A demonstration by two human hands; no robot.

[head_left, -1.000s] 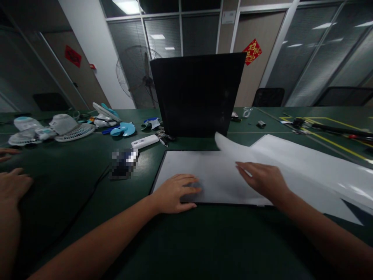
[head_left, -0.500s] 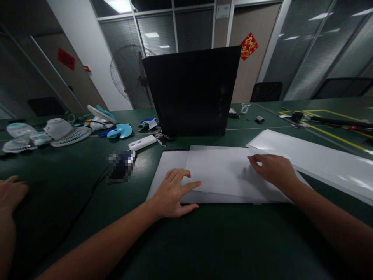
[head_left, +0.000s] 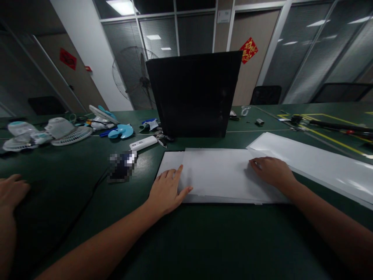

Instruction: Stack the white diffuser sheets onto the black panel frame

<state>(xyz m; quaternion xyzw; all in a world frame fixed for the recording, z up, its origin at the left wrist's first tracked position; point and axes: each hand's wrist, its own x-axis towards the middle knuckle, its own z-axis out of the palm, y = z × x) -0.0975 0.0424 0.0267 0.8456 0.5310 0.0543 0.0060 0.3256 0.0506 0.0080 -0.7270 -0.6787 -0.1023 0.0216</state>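
A thin white sheet (head_left: 217, 171) lies over a white panel with dark edges (head_left: 169, 158), slightly askew to it. My left hand (head_left: 167, 190) rests flat at the left end, fingers stretched out, its thumb and index finger touching the sheet's left edge. Over the right part of the sheet, my right hand (head_left: 271, 170) is closed, its fingertips bent together against the surface. Whatever is between those fingertips, if anything, is hidden. Beyond the panel stands a large black screen-like panel (head_left: 195, 95), upright.
Glossy white sheets (head_left: 314, 165) lie to the right. White fan parts (head_left: 71, 132), a blue fan blade (head_left: 121, 131), a white elongated device (head_left: 143, 143) and a blurred-out object (head_left: 122, 166) with a cable lie leftward. Another person's hand (head_left: 13, 190) rests at the far left.
My left hand has moved left and flattened, fingers now straighter on the panel. The thin sheet has shifted slightly left. My right hand's fingertips have lowered onto it.
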